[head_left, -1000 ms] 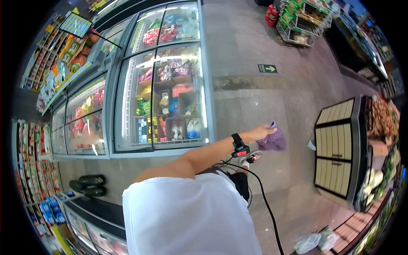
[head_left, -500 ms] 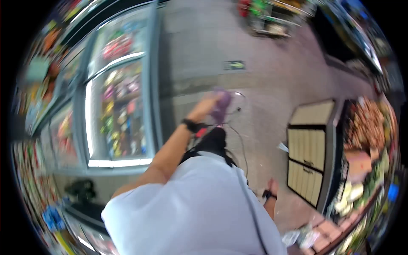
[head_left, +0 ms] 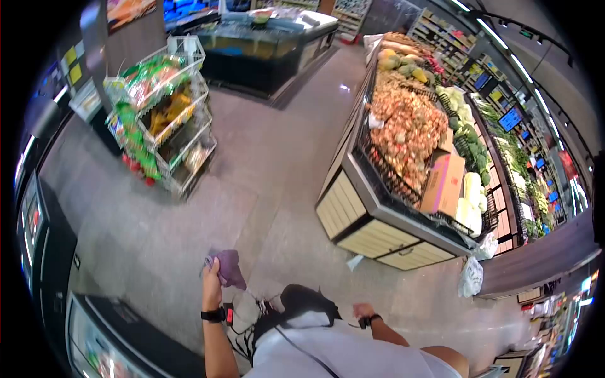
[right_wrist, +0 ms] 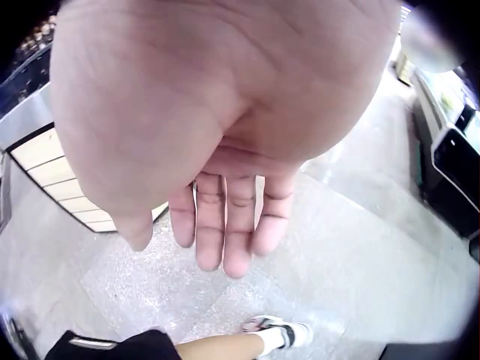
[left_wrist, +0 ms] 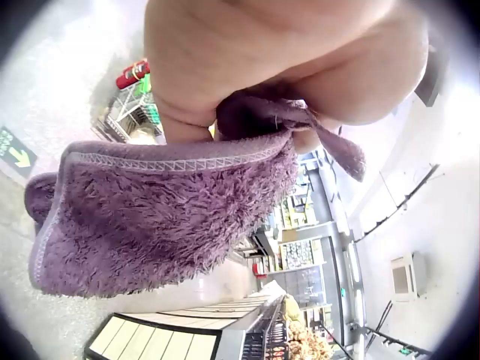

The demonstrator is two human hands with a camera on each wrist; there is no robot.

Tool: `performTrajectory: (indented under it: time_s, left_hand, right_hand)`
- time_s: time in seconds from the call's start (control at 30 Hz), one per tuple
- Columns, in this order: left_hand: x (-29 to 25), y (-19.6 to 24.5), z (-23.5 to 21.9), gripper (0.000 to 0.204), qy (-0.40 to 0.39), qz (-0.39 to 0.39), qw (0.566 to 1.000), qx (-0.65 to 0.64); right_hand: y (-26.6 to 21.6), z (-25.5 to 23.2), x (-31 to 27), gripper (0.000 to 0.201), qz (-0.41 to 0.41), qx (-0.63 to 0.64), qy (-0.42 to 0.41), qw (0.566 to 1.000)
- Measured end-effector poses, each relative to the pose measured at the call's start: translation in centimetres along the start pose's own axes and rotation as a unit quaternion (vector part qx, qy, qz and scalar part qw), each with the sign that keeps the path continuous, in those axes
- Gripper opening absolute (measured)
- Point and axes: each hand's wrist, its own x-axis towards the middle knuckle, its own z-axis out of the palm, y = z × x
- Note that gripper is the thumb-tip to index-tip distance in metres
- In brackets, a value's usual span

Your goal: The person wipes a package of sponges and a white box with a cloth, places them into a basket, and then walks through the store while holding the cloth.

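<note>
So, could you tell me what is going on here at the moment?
A person stands on a grocery-store floor. Their left hand grips a purple cloth, which hangs bunched from the fingers. The right hand is open and holds nothing, its fingers relaxed above the floor. A produce stand is ahead on the right, and a wire snack rack stands to the left.

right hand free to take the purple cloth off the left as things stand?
Probably yes. The right hand is open and holds nothing, and the purple cloth hangs from the left hand with only open floor between them.
</note>
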Motion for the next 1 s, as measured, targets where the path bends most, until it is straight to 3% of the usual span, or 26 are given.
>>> performTrajectory:
  time_s: [0.03,0.1,0.13,0.17,0.2,0.23,0.27,0.3,0.33,0.37,0.43,0.47,0.5,0.53,0.57,0.63,0.7,0.73,0.8,0.9,0.93,0.97,1.0]
  left_hand:
    - [3.1,1.2,0.7,0.034,-0.010,0.006,1.000,0.002]
    - [8.7,3.1,1.5,0.036,-0.012,0.002,1.000,0.020]
    - [11.8,3.2,1.6,0.038,-0.018,0.006,1.000,0.009]
    - [14.6,3.7,1.9,0.038,-0.020,0.007,1.000,0.012]
    - [17.3,4.0,2.3,0.038,-0.032,-0.008,0.999,0.013]
    - [20.0,4.3,3.0,0.038,-0.044,-0.022,0.999,0.013]
    - [22.7,4.6,3.8,0.037,-0.027,-0.023,0.999,0.026]
    - [25.5,5.0,4.5,0.037,-0.028,-0.021,0.999,0.027]
    - [28.1,5.3,5.3,0.036,-0.028,-0.044,0.998,0.039]
    - [30.6,5.8,5.8,0.035,-0.028,-0.068,0.996,0.053]
    - [36.9,7.2,7.2,0.034,-0.045,-0.033,0.997,0.051]
    - [39.2,8.7,8.0,0.034,-0.037,-0.034,0.997,0.053]
    - [41.0,9.9,8.3,0.033,-0.026,-0.040,0.997,0.055]
    - [43.5,11.6,8.8,0.031,-0.018,-0.050,0.996,0.066]
    - [46.1,13.5,9.3,0.031,-0.016,-0.046,0.996,0.069]
    - [50.3,16.5,10.3,0.030,-0.007,0.000,0.998,0.068]
    - [54.7,18.6,11.0,0.032,-0.001,0.014,0.999,0.036]
    - [57.2,19.0,11.2,0.033,0.005,0.021,0.999,0.031]
    - [62.7,19.2,11.4,0.034,0.010,0.028,0.999,0.027]
    - [71.5,18.4,12.1,0.035,0.025,0.054,0.993,0.101]
    - [74.6,18.3,13.0,0.034,0.033,0.050,0.990,0.131]
    - [77.7,18.6,14.0,0.034,0.043,0.046,0.985,0.163]
    - [80.1,19.6,15.7,0.035,0.055,0.028,0.972,0.229]
  right_hand:
    - [-2.2,1.2,0.1,0.019,0.120,0.148,0.003,0.982]
    - [-4.2,4.0,0.8,0.039,0.098,0.178,0.045,0.978]
    - [-1.1,5.2,5.0,0.034,0.081,0.450,-0.109,0.883]
    - [2.0,6.3,9.1,0.029,0.146,0.643,-0.256,0.707]
    - [1.8,7.7,11.9,0.029,0.144,0.644,-0.257,0.706]
    - [0.7,8.7,14.7,0.025,0.044,0.447,-0.234,0.862]
    - [-1.3,9.3,17.4,0.023,-0.061,0.217,-0.193,0.955]
    - [-3.1,9.6,19.9,0.023,-0.158,-0.029,-0.135,0.978]
    - [-5.2,9.6,21.9,0.025,-0.243,-0.271,-0.068,0.929]
    - [-7.5,9.6,24.0,0.025,-0.244,-0.268,-0.069,0.930]
    - [-13.9,9.0,30.1,0.028,-0.189,-0.097,-0.030,0.977]
    - [-20.8,7.2,29.8,0.028,-0.173,-0.269,-0.028,0.947]
    - [-32.7,4.4,25.6,0.029,-0.161,-0.434,-0.030,0.886]
    - [-32.6,4.4,32.9,0.030,-0.087,-0.183,-0.068,0.977]
    - [-31.6,4.6,40.7,0.031,-0.008,0.085,-0.069,0.994]
    - [-41.1,1.7,43.3,0.019,-0.018,0.113,0.044,0.992]
    - [-51.3,-1.8,43.9,0.020,-0.117,0.070,0.088,0.987]
    - [-56.4,-3.5,43.6,0.020,-0.115,0.069,0.089,0.987]
    - [-64.2,-5.7,44.0,0.022,-0.116,0.236,0.106,0.959]
    - [-68.5,-8.1,47.8,0.023,-0.094,0.310,0.107,0.940]
    - [-65.8,-8.4,52.5,0.026,-0.120,0.171,0.143,0.967]
    - [-61.1,-8.0,58.1,0.028,-0.094,0.102,0.160,0.977]
    - [-64.9,-8.6,54.4,0.032,-0.043,0.118,0.151,0.981]
